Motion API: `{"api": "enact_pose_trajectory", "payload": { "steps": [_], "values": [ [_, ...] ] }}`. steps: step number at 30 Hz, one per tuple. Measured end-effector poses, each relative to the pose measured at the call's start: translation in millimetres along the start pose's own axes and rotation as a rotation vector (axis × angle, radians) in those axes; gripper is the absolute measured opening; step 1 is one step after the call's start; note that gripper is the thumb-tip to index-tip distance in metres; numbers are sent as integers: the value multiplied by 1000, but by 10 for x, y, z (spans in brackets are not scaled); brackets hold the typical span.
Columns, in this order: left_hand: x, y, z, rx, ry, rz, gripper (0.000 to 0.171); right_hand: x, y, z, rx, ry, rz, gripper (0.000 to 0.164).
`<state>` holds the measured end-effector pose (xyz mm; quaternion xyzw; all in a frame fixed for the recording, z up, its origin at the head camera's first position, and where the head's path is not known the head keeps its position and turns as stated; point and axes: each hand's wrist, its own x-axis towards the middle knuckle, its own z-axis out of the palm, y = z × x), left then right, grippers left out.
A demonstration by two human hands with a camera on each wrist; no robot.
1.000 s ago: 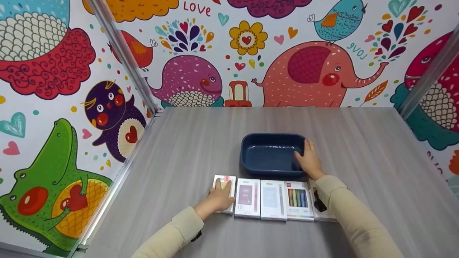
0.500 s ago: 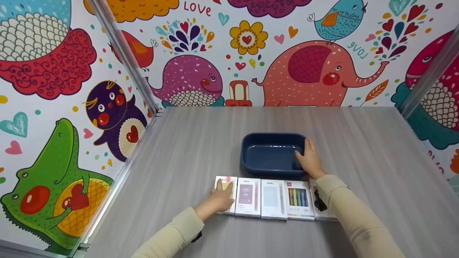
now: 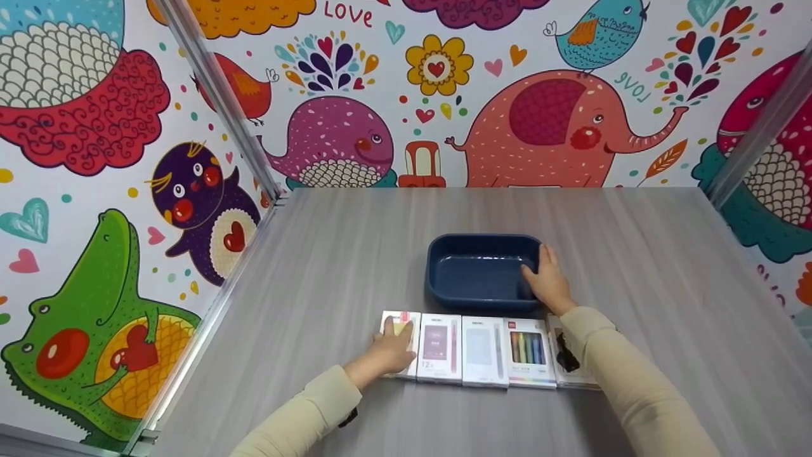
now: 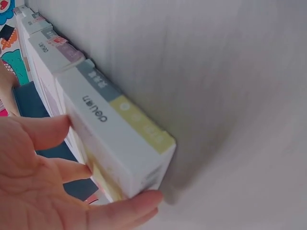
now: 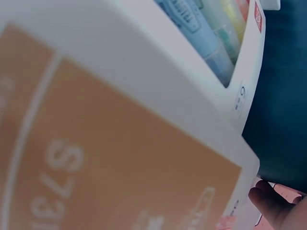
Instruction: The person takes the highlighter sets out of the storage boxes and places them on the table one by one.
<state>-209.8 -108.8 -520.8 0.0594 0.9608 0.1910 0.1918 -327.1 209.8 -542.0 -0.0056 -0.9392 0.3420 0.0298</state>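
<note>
My left hand [image 3: 388, 352] lies over the leftmost white-and-yellow box [image 4: 115, 120], fingers spread. In the left wrist view its thumb and one finger touch the upper face, and other fingers lie against the outer side. My right hand [image 3: 549, 280] grips the right wall of a dark blue bin [image 3: 485, 303], thumb inside the rim and fingers outside. To the right of the left hand, in a row, lie a purple-printed box [image 3: 438, 349], a pale blue box [image 3: 483, 352] and a box of coloured pens [image 3: 530, 349]. A brown-printed box [image 5: 120, 143] ends the row, partly hidden by the right sleeve.
The boxes lie side by side on a grey wood-grain table [image 3: 330, 254], just in front of the bin. Cartoon-printed walls [image 3: 342, 146] stand behind and to the left. Metal posts [image 3: 219, 95] mark the corners.
The leftmost box and my left hand have shifted very slightly to the right, toward the purple-printed box. My right hand stays on the bin wall, and the bin keeps its place.
</note>
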Motion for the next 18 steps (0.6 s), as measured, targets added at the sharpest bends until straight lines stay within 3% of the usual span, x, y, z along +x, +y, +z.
{"api": "enact_pose_trajectory", "payload": {
  "steps": [6,13,16,18],
  "values": [
    [-8,-11,-24,-7,11,24,64,17,18,-44,55,-36,-20,71],
    [54,-84,-94,-27,64,9,67,8,76,-193,118,-51,-121,71],
    [112,-135,-182,-29,155,40,67,-23,125,-290,99,-50,-171,71],
    [170,-197,-256,-36,267,119,66,-54,163,-364,86,-40,-206,70]
  ]
}}
